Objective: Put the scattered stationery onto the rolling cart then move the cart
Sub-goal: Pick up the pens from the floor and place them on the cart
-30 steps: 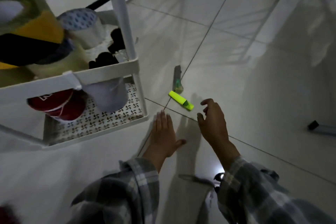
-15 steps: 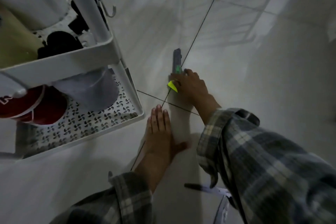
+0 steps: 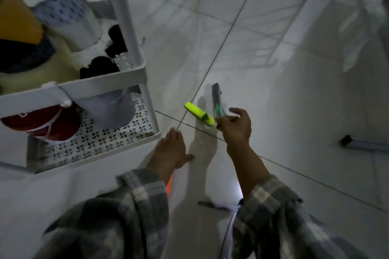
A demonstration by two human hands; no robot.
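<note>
My right hand (image 3: 235,126) is raised a little above the tiled floor. It grips one end of a neon yellow highlighter (image 3: 197,111) and a slim grey tool with a green part (image 3: 216,101). Both stick out up and to the left of the fingers, with their shadows on the tile below. My left hand (image 3: 170,151) lies flat on the floor, fingers together, just off the cart's lower corner. The white rolling cart (image 3: 101,86) stands at the left. Its upper tray holds tape rolls (image 3: 69,21) and black clips (image 3: 99,67).
On the cart's perforated lower shelf (image 3: 94,143) stand a red roll (image 3: 42,124) and a grey cup (image 3: 109,109). A dark pen (image 3: 210,204) lies on the floor by my right sleeve, and something orange (image 3: 169,185) shows under my left sleeve. A grey bar with a black tip (image 3: 357,144) lies at the right.
My right hand reached forward over the highlighter and the grey tool, closed on them, and has now drawn back with both lifted. The left hand stayed flat on the floor.
</note>
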